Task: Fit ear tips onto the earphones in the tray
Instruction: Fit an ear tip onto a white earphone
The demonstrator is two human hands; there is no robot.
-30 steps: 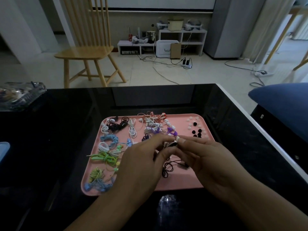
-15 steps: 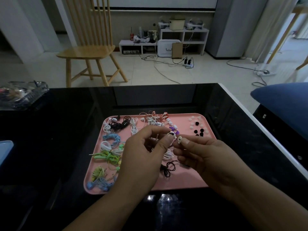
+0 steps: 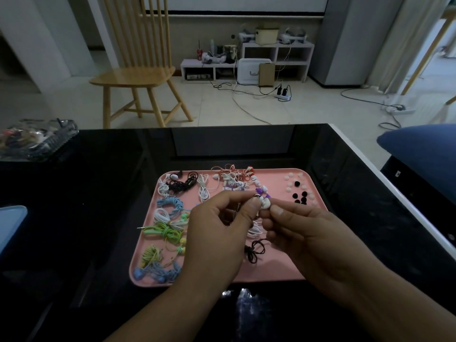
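pink tray (image 3: 274, 272); white ear tip (image 3: 266, 203); black table (image 3: 98, 169)

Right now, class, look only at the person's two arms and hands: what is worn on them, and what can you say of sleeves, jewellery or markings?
Both forearms are bare as far as the picture shows: no sleeve is in view. The left hand and the right hand wear no gloves. No watch, bracelet or ring shows, and no markings. The fingernails are short and unpainted.

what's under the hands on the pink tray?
Under the left hand and right hand: white cable and black cable on the pink tray. Anything beneath the palms is covered.
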